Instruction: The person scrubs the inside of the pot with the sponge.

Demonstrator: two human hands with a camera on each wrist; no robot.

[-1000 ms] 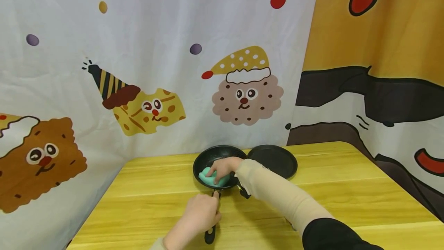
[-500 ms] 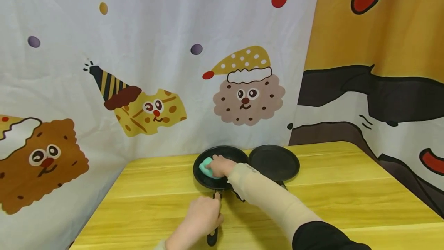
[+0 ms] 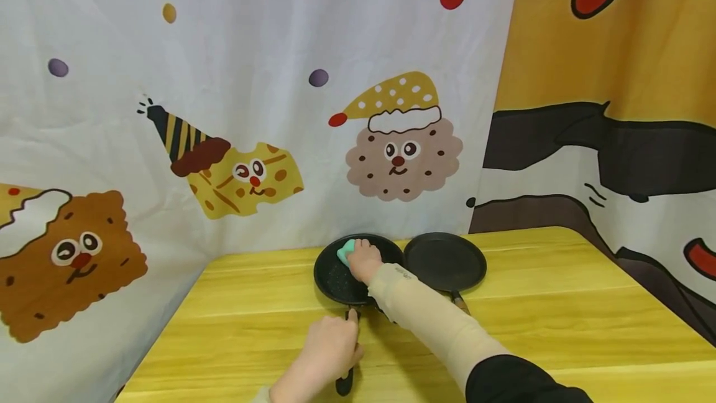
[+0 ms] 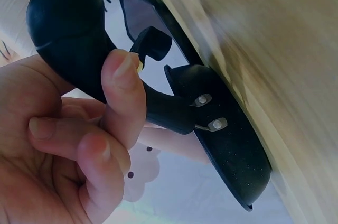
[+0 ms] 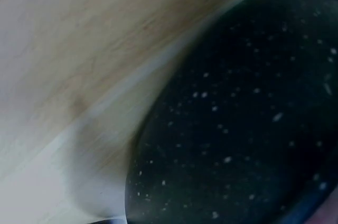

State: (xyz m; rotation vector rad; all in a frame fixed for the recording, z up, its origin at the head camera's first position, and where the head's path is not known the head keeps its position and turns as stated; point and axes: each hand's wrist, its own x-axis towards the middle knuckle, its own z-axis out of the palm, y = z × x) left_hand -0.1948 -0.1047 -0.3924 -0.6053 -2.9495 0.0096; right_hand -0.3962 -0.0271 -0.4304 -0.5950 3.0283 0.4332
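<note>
A black frying pan [image 3: 332,283] stands near the table's back edge, its handle [image 3: 344,385] pointing towards me. My left hand [image 3: 326,346] grips that handle; in the left wrist view the fingers [image 4: 124,92] curl against it. Inside the pan, my right hand [image 3: 365,261] holds a soft turquoise cloth [image 3: 345,252] against the far part of the inner surface. The hand and sleeve cover part of the cloth and the pan's right side. In the right wrist view the pan's dark, white-specked outer wall [image 5: 222,123] fills the right side, and the cloth is out of sight.
A flat black pan [image 3: 444,261] lies just right of the frying pan, its wood-coloured handle [image 3: 461,305] partly behind the right sleeve. Both rest on a yellow wood-grain table [image 3: 240,322]. A printed cartoon curtain [image 3: 268,48] hangs directly behind the table.
My right hand has moved the turquoise cloth from the near side of the pan to its far side. The left hand keeps its hold on the handle.
</note>
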